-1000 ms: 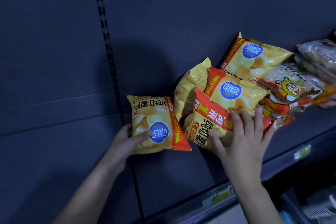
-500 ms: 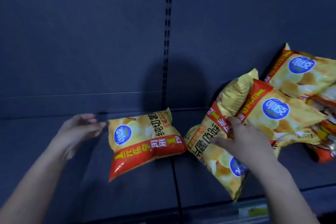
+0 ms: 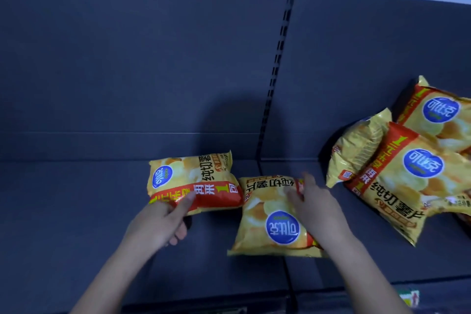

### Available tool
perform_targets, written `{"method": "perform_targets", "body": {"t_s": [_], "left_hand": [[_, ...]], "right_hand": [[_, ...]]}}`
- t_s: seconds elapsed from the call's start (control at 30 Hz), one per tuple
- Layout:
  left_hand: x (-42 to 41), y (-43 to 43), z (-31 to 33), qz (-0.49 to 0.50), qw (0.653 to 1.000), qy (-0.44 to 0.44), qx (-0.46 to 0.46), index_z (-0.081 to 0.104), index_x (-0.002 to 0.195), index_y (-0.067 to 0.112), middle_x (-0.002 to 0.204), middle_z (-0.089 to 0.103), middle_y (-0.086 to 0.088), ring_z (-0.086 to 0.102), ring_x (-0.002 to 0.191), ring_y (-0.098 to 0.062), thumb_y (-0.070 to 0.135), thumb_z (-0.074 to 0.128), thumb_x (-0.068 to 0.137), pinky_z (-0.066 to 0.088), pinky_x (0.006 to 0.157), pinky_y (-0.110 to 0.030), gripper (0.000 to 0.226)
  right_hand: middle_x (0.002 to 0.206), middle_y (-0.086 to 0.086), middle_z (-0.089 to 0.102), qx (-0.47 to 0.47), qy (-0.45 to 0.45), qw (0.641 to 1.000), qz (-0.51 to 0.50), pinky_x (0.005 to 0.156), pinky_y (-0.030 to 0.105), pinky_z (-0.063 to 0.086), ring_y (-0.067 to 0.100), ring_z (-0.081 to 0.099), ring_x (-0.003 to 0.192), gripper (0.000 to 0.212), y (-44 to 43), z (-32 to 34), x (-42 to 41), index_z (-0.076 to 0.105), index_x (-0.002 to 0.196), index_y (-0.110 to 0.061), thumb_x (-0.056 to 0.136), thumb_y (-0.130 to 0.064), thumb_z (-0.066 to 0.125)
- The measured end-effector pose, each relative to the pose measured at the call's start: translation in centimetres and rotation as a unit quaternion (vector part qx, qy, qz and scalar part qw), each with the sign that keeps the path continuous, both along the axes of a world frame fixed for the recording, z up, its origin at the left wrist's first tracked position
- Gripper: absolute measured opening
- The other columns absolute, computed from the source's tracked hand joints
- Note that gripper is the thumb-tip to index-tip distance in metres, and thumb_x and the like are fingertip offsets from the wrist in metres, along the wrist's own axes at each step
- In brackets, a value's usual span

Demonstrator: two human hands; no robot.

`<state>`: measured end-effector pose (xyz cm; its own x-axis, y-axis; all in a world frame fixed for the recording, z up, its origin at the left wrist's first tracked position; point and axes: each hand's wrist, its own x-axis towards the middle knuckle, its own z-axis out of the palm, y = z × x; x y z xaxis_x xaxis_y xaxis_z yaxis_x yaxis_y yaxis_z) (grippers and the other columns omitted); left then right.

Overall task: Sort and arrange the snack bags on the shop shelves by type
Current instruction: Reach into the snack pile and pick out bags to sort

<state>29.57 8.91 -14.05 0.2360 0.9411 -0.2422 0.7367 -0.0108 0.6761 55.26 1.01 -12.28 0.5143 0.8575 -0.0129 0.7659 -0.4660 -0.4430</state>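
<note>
1. The shelf (image 3: 76, 211) is a dark blue-grey board spanning the whole view. Behind it stands a back panel (image 3: 127, 71) of the same colour.
2. A slotted upright (image 3: 277, 58) marks the seam between 2 sections.
3. The left bag (image 3: 193, 181), yellow with a red band, lies flat just left of the seam.
4. The middle bag (image 3: 270, 216), of the same kind, lies flat across the seam and touches the left bag.
5. At the right is a heap of bags (image 3: 407, 186): 3 alike, overlapping, 1 of them tilted against the back panel.

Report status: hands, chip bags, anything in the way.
Left hand grips left chip bag. Right hand holds second bag beside it. Chip-bag pile right, apart.
</note>
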Motion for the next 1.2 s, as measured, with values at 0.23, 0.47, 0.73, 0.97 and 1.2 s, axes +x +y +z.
{"method": "perform_targets", "body": {"t_s": [0.23, 0.47, 0.73, 0.97, 1.2], "left_hand": [[-1.3, 2.8, -2.0, 0.143, 0.955, -0.239, -0.104, 0.063, 0.084, 0.005, 0.077, 0.063, -0.012, 0.056, 0.062, -0.021, 0.055, 0.044, 0.09, 0.048, 0.057, -0.03, 0.054], [0.4, 2.8, -2.3, 0.184, 0.899, -0.362, -0.168, 0.06, 0.108, 0.016, 0.095, 0.065, -0.002, 0.059, 0.088, -0.02, 0.066, 0.072, 0.064, 0.049, 0.079, -0.031, 0.068], [2.4, 4.2, -2.8, 0.329, 0.816, -0.468, -0.081, 0.037, 0.128, 0.01, 0.12, 0.062, -0.005, 0.061, 0.107, -0.024, 0.017, 0.085, 0.065, 0.048, 0.091, -0.038, 0.08], [-1.9, 4.6, -3.1, 0.345, 0.803, -0.486, 0.031, 0.044, 0.127, 0.008, 0.12, 0.06, -0.006, 0.059, 0.107, -0.022, -0.001, 0.074, 0.075, 0.047, 0.092, -0.037, 0.061], [-3.4, 4.0, -3.1, 0.292, 0.803, -0.513, 0.08, 0.029, 0.141, 0.028, 0.113, 0.061, 0.008, 0.062, 0.095, -0.008, 0.014, 0.07, 0.083, 0.048, 0.078, -0.029, 0.072]], "right_hand": [[0.098, 0.008, 0.069, 0.021, 0.084, 0.994, 0.071, 0.075, 0.035, 0.049, 0.024, 0.064, 0.086, 0.05, -0.2, 0.8, 2.6, 0.035, 0.141, -0.02, 0.093, -0.013, 0.049], [0.128, 0.007, 0.056, -0.124, -0.026, 0.986, 0.109, 0.09, 0.028, 0.043, 0.023, 0.052, 0.117, 0.051, 3.0, 1.6, 3.6, 0.05, 0.134, -0.016, 0.083, -0.007, 0.049], [0.089, -0.003, 0.05, 0.063, -0.217, 0.912, 0.343, 0.097, 0.037, 0.034, 0.019, 0.044, 0.097, 0.023, 5.1, -0.6, -1.1, 0.068, 0.075, -0.022, 0.074, -0.004, 0.053], [0.1, 0.005, 0.062, 0.264, -0.234, 0.932, 0.088, 0.085, 0.038, 0.041, 0.025, 0.056, 0.096, 0.022, 0.6, -0.8, -0.8, 0.068, 0.095, -0.013, 0.074, -0.018, 0.073], [0.122, 0.004, 0.058, 0.017, 0.313, 0.947, -0.075, 0.093, 0.038, 0.046, 0.021, 0.056, 0.113, 0.084, -3.5, -2.4, -0.4, 0.042, 0.133, -0.014, 0.068, -0.06, 0.068]]}}
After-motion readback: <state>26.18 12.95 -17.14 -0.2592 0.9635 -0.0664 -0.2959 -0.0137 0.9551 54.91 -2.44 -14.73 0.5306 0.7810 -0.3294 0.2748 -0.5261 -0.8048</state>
